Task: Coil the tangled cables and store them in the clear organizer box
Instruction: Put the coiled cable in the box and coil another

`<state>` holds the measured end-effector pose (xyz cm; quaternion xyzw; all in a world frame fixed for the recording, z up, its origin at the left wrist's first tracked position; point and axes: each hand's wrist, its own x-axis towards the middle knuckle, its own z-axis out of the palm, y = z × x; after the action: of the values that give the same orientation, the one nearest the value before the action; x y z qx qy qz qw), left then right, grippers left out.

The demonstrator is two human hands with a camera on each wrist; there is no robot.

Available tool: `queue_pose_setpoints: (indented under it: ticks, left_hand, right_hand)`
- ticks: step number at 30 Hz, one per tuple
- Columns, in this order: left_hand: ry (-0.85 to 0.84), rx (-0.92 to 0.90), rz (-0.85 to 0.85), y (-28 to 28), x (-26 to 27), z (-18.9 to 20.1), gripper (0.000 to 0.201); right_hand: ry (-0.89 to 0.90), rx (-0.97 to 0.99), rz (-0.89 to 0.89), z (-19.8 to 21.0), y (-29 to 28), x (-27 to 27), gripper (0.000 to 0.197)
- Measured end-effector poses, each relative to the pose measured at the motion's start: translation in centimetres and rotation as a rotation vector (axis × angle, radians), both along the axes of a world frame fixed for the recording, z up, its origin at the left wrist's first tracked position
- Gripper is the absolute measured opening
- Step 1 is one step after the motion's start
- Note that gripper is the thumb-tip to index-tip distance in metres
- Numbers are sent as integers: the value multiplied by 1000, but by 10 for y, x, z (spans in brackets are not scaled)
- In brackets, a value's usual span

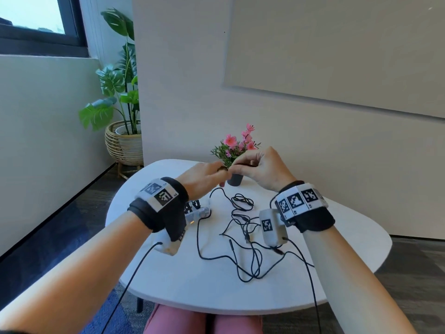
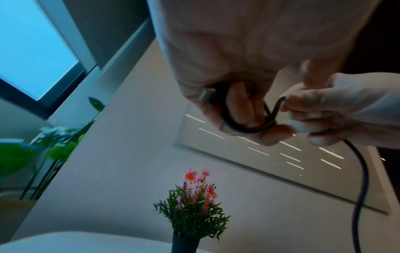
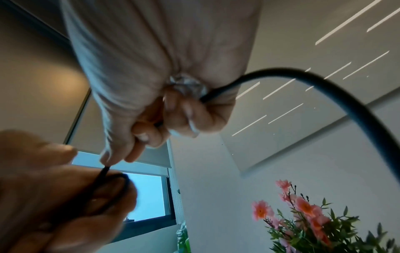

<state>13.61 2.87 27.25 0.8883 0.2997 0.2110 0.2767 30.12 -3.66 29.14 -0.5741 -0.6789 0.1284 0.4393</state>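
Both hands are raised above the white table (image 1: 183, 283), in front of a small flower pot. My left hand (image 1: 222, 174) holds a small loop of black cable (image 2: 245, 131), and its metal plug (image 2: 203, 95) sticks out between the fingers. My right hand (image 1: 238, 165) pinches the same cable (image 3: 105, 168) just beside the loop, and the rest runs through its curled fingers and arcs away (image 3: 303, 73). Several tangled black cables (image 1: 243, 227) lie loose on the table below. The clear organizer box (image 1: 201, 212) is mostly hidden behind my left wrist.
A dark pot of pink flowers (image 1: 234, 180) stands at the table's far side, right behind the hands. A large leafy plant in a woven basket (image 1: 125, 143) stands on the floor at the left. Thin black leads (image 1: 134, 273) hang from both wrist cameras.
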Motion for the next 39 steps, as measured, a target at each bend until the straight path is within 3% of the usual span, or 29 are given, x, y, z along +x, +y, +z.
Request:
queue_pose_setpoints:
  ticks: [3, 6, 9, 14, 17, 21, 24, 27, 31, 36, 39]
  left_hand:
    - [-6, 28, -32, -1, 3, -2, 23]
    - [-339, -273, -123, 2, 1, -7, 26]
    - [-651, -499, -133, 5, 0, -10, 31]
    - [-1040, -917, -242, -2, 11, -3, 34]
    - [-1128, -915, -226, -2, 19, 0, 30]
    - [-1179, -885, -66, 5, 23, 0, 25]
    - [-1165, -918, 45, 8, 19, -1, 27]
    - [-1094, -828, 119, 15, 12, 0, 27]
    - [-740, -564, 173, 23, 3, 0, 32]
    - [-226, -131, 148, 16, 3, -5, 41]
    - [-84, -66, 83, 9, -1, -4, 32]
  right_hand:
    - [71, 57, -61, -3, 5, 8, 14]
    - [234, 87, -132, -5, 7, 17, 21]
    - [420, 121, -141, -10, 4, 23, 7]
    - [569, 68, -70, -36, 8, 6, 16]
    - [564, 19, -42, -50, 12, -6, 16]
    - [488, -83, 29, -65, 8, -20, 20]
    - [405, -193, 81, -69, 3, -29, 30]
    - [285, -301, 159, -67, -2, -34, 31]
    - [211, -220, 109, -55, -4, -28, 18]
    - [-80, -50, -49, -35, 4, -16, 6]
    - [-224, 3, -211, -20, -1, -10, 25]
